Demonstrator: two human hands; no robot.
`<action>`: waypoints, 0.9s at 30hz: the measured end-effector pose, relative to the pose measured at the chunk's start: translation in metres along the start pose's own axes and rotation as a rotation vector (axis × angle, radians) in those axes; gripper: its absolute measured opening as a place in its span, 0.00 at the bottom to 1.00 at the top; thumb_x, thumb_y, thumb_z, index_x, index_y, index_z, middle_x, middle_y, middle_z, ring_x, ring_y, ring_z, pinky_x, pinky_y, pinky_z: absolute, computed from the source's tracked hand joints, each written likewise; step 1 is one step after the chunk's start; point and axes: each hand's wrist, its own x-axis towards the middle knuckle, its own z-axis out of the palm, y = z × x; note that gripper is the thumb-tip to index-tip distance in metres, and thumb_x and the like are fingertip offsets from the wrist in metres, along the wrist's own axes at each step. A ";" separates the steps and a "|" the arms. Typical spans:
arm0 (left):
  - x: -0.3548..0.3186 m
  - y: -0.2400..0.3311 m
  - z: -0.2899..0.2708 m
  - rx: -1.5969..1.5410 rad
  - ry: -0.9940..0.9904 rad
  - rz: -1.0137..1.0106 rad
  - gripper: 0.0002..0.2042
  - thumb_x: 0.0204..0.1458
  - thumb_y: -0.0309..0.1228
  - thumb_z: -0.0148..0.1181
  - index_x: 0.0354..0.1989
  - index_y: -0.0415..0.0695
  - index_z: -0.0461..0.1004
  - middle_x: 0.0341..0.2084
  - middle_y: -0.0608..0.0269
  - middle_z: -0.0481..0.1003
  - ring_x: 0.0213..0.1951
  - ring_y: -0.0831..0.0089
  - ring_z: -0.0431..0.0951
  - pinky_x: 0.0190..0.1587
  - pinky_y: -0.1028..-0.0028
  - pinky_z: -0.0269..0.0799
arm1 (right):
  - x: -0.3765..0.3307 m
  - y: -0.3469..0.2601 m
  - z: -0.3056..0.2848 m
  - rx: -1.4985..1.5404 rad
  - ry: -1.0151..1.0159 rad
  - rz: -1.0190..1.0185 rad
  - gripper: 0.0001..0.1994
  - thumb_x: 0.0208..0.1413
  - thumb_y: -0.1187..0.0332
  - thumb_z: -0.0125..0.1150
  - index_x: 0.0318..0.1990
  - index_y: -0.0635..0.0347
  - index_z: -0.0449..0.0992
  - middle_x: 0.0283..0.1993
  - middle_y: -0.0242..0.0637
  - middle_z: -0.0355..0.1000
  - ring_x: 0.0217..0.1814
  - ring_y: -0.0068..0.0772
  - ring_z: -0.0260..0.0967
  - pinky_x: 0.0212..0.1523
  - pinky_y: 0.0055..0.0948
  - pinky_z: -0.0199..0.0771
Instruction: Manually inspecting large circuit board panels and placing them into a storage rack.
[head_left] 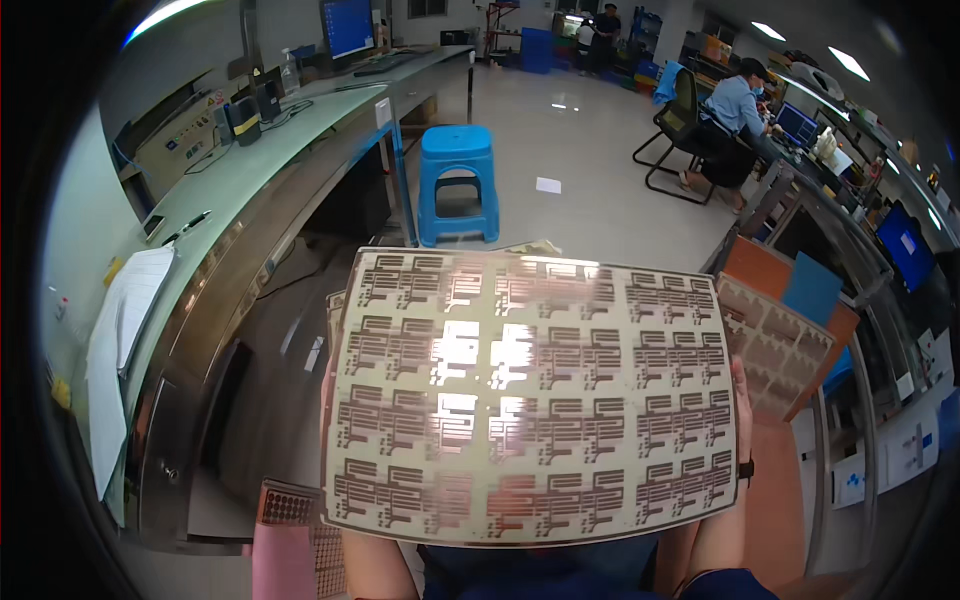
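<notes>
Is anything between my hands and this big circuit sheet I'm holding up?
Nothing visible. The left hand and right hand grip the circuit sheet directly at its side edges; the sheet hides most of both hands.

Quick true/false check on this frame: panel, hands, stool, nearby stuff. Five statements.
1. A flat panel with rows of copper patterns is held up in front of the camera. True.
2. The right hand grips the panel's right edge. True.
3. The stool on the floor is red. False: it is blue.
4. The panel is folded in half. False: it is spread open, only slightly bowed.
5. A seated person is at a desk on the far right. True.
</notes>
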 end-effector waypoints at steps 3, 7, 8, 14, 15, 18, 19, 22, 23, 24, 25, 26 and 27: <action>-0.008 -0.005 -0.037 -0.041 -0.024 -0.064 0.19 0.59 0.33 0.45 0.58 0.43 0.57 0.50 0.55 0.68 0.50 0.65 0.70 0.50 0.68 0.72 | -0.009 -0.006 0.023 -0.243 -0.028 0.177 0.22 0.64 0.56 0.37 0.55 0.64 0.65 0.51 0.41 0.69 0.48 0.28 0.70 0.42 0.25 0.77; -0.005 -0.051 -0.068 -0.186 -0.106 -0.196 0.20 0.59 0.35 0.43 0.58 0.43 0.57 0.51 0.56 0.67 0.52 0.65 0.69 0.51 0.67 0.71 | -0.015 0.000 -0.035 -0.167 -0.040 0.500 0.22 0.64 0.57 0.38 0.53 0.67 0.65 0.35 0.37 0.74 0.28 0.19 0.72 0.24 0.18 0.74; -0.007 -0.058 -0.076 -0.215 -0.113 -0.202 0.20 0.60 0.36 0.43 0.59 0.43 0.57 0.51 0.56 0.67 0.52 0.65 0.69 0.52 0.67 0.70 | -0.013 0.008 -0.045 -0.321 0.003 0.477 0.22 0.64 0.57 0.38 0.53 0.67 0.65 0.31 0.36 0.75 0.24 0.18 0.70 0.20 0.17 0.72; -0.039 -0.076 -0.016 -0.529 -0.010 -0.281 0.22 0.62 0.40 0.35 0.60 0.40 0.53 0.58 0.56 0.60 0.58 0.62 0.61 0.60 0.64 0.58 | -0.032 0.051 0.012 0.132 0.028 0.331 0.19 0.62 0.62 0.42 0.54 0.67 0.63 0.52 0.42 0.68 0.51 0.35 0.68 0.50 0.34 0.71; -0.053 -0.077 -0.001 -0.516 -0.073 -0.261 0.22 0.62 0.41 0.35 0.61 0.41 0.53 0.58 0.56 0.60 0.59 0.62 0.61 0.61 0.63 0.57 | -0.035 0.060 0.014 0.046 0.039 0.272 0.19 0.62 0.62 0.43 0.55 0.67 0.62 0.52 0.42 0.67 0.50 0.36 0.68 0.50 0.34 0.71; -0.079 -0.103 0.013 -0.429 -0.327 -0.276 0.22 0.62 0.39 0.38 0.61 0.42 0.51 0.58 0.57 0.59 0.60 0.65 0.58 0.61 0.62 0.55 | -0.051 0.078 0.036 0.057 0.009 0.279 0.19 0.62 0.65 0.43 0.58 0.63 0.59 0.57 0.40 0.63 0.57 0.35 0.62 0.56 0.35 0.64; -0.083 -0.110 0.011 -0.269 -0.264 -0.261 0.21 0.61 0.37 0.40 0.61 0.42 0.52 0.57 0.57 0.61 0.58 0.66 0.61 0.60 0.64 0.58 | -0.060 0.080 0.039 0.061 -0.042 0.322 0.19 0.62 0.67 0.42 0.59 0.63 0.57 0.58 0.38 0.61 0.60 0.35 0.59 0.59 0.36 0.61; -0.079 -0.102 0.004 -0.118 -0.212 -0.269 0.19 0.61 0.33 0.42 0.58 0.40 0.55 0.53 0.58 0.65 0.54 0.68 0.66 0.55 0.67 0.64 | -0.071 0.079 0.027 -0.017 -0.138 0.343 0.19 0.61 0.66 0.45 0.58 0.62 0.59 0.56 0.40 0.64 0.56 0.38 0.64 0.53 0.39 0.68; -0.073 -0.097 0.001 -0.135 -0.234 -0.292 0.18 0.60 0.31 0.43 0.57 0.39 0.56 0.50 0.58 0.67 0.51 0.69 0.69 0.52 0.70 0.68 | -0.065 0.071 0.009 0.024 -0.126 0.356 0.20 0.60 0.63 0.46 0.57 0.63 0.60 0.55 0.42 0.65 0.54 0.38 0.66 0.51 0.40 0.70; -0.069 -0.093 -0.003 -0.123 -0.211 -0.292 0.18 0.60 0.31 0.43 0.57 0.39 0.56 0.50 0.58 0.67 0.51 0.69 0.69 0.52 0.70 0.68 | -0.060 0.060 0.006 0.160 -0.041 0.263 0.20 0.61 0.60 0.44 0.56 0.64 0.61 0.55 0.44 0.65 0.55 0.39 0.65 0.52 0.40 0.69; -0.065 -0.089 -0.011 -0.084 -0.211 -0.316 0.18 0.60 0.31 0.43 0.57 0.39 0.57 0.49 0.59 0.68 0.49 0.70 0.71 0.50 0.71 0.70 | -0.055 0.045 0.014 0.112 0.077 0.180 0.23 0.61 0.57 0.42 0.58 0.64 0.59 0.56 0.45 0.64 0.56 0.41 0.64 0.53 0.40 0.69; -0.062 -0.088 -0.016 -0.049 -0.213 -0.337 0.17 0.60 0.31 0.43 0.56 0.39 0.58 0.48 0.60 0.69 0.47 0.71 0.73 0.47 0.73 0.72 | -0.048 0.029 0.011 0.197 0.142 0.127 0.26 0.61 0.56 0.41 0.61 0.63 0.55 0.59 0.47 0.61 0.57 0.42 0.63 0.54 0.41 0.68; -0.061 -0.085 -0.021 -0.052 -0.196 -0.363 0.17 0.60 0.31 0.43 0.56 0.40 0.58 0.47 0.59 0.70 0.46 0.72 0.73 0.46 0.73 0.73 | -0.044 0.017 0.017 0.055 0.147 0.123 0.27 0.63 0.54 0.37 0.63 0.63 0.53 0.59 0.49 0.61 0.55 0.42 0.65 0.52 0.39 0.70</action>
